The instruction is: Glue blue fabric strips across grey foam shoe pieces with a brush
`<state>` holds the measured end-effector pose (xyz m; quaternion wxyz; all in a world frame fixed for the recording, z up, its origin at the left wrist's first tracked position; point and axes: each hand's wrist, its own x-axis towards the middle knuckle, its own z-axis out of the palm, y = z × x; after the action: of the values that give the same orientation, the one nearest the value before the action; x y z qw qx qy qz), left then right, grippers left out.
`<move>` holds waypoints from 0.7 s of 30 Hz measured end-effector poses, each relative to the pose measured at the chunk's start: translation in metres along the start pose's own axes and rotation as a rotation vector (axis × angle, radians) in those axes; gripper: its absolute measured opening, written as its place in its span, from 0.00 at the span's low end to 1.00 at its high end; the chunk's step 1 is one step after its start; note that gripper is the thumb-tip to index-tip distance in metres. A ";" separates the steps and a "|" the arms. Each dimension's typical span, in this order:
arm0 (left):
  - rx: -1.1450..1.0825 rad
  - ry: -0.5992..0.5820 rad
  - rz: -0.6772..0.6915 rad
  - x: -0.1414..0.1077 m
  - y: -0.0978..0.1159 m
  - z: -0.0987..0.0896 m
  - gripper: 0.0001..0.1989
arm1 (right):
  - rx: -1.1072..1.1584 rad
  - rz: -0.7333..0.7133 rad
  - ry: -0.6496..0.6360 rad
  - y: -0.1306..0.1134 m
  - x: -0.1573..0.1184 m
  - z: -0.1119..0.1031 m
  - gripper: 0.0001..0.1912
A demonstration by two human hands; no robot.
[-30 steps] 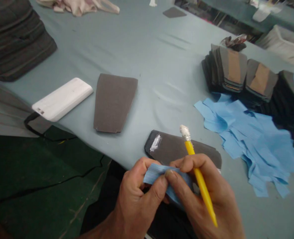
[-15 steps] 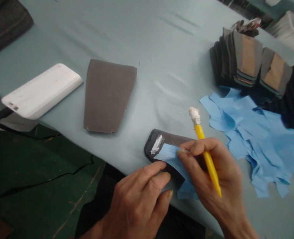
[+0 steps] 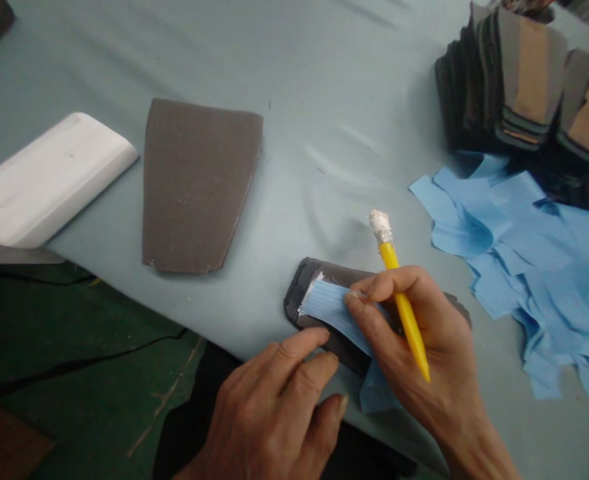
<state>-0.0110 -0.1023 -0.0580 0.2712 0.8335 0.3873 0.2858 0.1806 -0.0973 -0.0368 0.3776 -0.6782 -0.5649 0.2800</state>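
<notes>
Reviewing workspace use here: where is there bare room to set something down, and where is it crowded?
Bare table cover runs between the grey panel and the dark stacks. Crowded: lower right, where the left hand and right hand work over a dark panel beside loose blue scraps.
</notes>
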 end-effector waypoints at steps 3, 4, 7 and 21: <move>-0.004 -0.012 0.001 0.001 -0.001 -0.002 0.09 | -0.035 0.024 0.011 0.000 0.001 0.002 0.08; -0.006 -0.014 0.004 0.002 -0.001 -0.002 0.09 | -0.048 0.027 0.015 0.000 0.001 0.003 0.08; -0.007 -0.023 -0.003 0.003 -0.001 -0.002 0.08 | -0.083 0.023 0.030 -0.002 0.001 0.005 0.08; -0.011 -0.001 -0.010 0.004 0.001 -0.002 0.09 | -0.214 -0.083 0.028 -0.001 0.002 0.007 0.09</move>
<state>-0.0095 -0.0987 -0.0552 0.2772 0.8304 0.3897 0.2860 0.1747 -0.0942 -0.0395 0.3221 -0.6946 -0.6137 0.1928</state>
